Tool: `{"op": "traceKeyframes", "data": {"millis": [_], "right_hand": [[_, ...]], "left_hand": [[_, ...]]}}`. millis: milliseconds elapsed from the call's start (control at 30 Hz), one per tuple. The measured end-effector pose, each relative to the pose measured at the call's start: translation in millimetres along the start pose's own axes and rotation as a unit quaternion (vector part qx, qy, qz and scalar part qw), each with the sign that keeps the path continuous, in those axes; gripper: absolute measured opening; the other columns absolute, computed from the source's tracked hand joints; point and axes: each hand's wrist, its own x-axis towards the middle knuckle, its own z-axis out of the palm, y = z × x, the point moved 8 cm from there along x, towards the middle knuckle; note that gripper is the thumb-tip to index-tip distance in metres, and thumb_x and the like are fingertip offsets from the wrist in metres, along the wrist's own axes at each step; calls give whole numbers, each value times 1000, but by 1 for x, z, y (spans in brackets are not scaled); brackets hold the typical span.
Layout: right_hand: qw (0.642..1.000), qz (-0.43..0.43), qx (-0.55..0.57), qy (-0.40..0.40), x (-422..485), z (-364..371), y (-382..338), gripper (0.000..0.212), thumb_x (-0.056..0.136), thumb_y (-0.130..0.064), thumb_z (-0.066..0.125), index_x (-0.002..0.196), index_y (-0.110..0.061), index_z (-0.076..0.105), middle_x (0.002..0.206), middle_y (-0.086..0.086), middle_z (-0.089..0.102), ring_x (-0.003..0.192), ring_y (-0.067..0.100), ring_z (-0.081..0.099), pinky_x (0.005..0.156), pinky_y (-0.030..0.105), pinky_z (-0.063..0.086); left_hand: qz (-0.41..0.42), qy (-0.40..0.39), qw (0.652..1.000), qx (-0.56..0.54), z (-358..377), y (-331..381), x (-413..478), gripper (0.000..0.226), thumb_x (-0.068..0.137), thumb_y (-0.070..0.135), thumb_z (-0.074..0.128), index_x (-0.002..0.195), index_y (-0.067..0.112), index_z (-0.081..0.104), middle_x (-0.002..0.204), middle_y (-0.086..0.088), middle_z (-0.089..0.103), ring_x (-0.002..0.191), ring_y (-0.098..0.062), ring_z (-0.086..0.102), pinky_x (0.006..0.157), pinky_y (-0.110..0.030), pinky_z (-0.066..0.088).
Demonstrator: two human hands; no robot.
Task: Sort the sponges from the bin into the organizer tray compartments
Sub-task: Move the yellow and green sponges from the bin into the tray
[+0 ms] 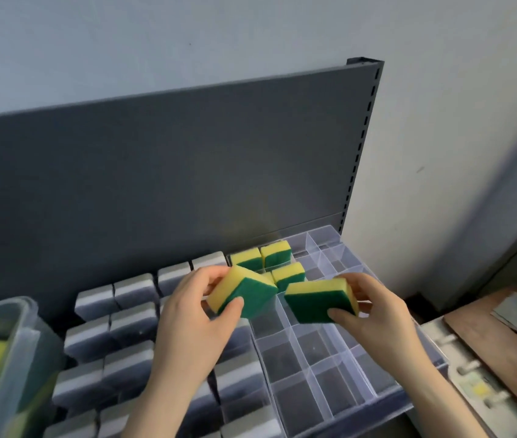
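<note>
My left hand (194, 314) grips a yellow-and-green sponge (244, 294) above the clear organizer tray (386, 379). A second yellow-and-green sponge (320, 300) is held by my right hand (377, 308), just right of the first, green side facing me. Both hover over the tray's middle compartments. Three more yellow-and-green sponges (277, 252) stand in the tray's far-left compartments; a fourth shows partly behind the held one. The clear bin (13, 352) at the left edge holds several more yellow-and-green sponges.
Grey-and-white sponges (124, 327) fill another tray to the left of the clear one. A dark grey shelf back panel (156, 172) rises behind. At right lie a brown board (503, 336) and a pale grey device (472, 380).
</note>
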Motion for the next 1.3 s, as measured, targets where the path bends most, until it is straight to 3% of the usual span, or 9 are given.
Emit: {"op": "traceKeyframes", "data": {"millis": [167, 333, 567, 700, 900, 1167, 1300], "right_hand": [[999, -23, 0, -46, 23, 7, 2, 47, 73, -13, 77, 106, -37, 54, 92, -26, 58, 84, 2, 57, 66, 9, 42], [996, -47, -14, -78, 42, 7, 4, 49, 73, -7, 76, 115, -26, 60, 100, -13, 63, 94, 14, 60, 83, 29, 50], [991, -59, -7, -123, 53, 13, 17, 48, 74, -7, 75, 110, -30, 54, 97, -16, 61, 88, 7, 58, 69, 9, 42], [989, -55, -3, -139, 55, 21, 24, 46, 74, -8, 75, 104, -31, 49, 93, -18, 59, 86, 4, 58, 63, 9, 43], [985, -87, -21, -150, 55, 24, 20, 41, 74, -11, 76, 106, -30, 58, 97, -18, 61, 90, 9, 60, 78, 22, 52], [963, -162, -104, -188, 59, 28, -6, 39, 79, -6, 69, 112, -27, 65, 112, -12, 62, 102, 15, 57, 85, 22, 49], [939, -182, -159, -245, 61, 42, -18, 40, 84, -14, 64, 120, -31, 60, 119, -12, 59, 109, 14, 54, 89, 22, 46]], "left_hand": [[-47, 10, 999, -4, 8, -9, -1, 33, 75, 19, 75, 100, 37, 61, 95, 21, 64, 89, -4, 62, 74, -31, 56], [-79, -6, 997, 8, 21, -7, 1, 33, 76, 22, 74, 100, 39, 59, 95, 19, 65, 86, -3, 64, 71, -33, 58], [-90, -29, 994, 53, 40, -4, 2, 36, 77, 25, 76, 98, 43, 55, 97, 21, 63, 88, 2, 61, 75, -27, 57], [-94, -44, 991, 82, 47, -7, 0, 38, 75, 26, 77, 97, 45, 53, 98, 22, 61, 89, 4, 61, 77, -25, 56], [-75, -105, 978, 162, 54, -3, 2, 34, 78, 30, 75, 103, 38, 54, 100, 28, 53, 93, 3, 57, 81, -22, 53], [3, -227, 938, 262, 72, 17, 15, 32, 85, 29, 68, 115, 36, 59, 105, 26, 50, 97, 3, 49, 85, -13, 40], [11, -282, 911, 302, 89, 16, 21, 41, 84, 30, 71, 123, 32, 59, 122, 15, 60, 110, -7, 53, 90, -23, 45]]}}
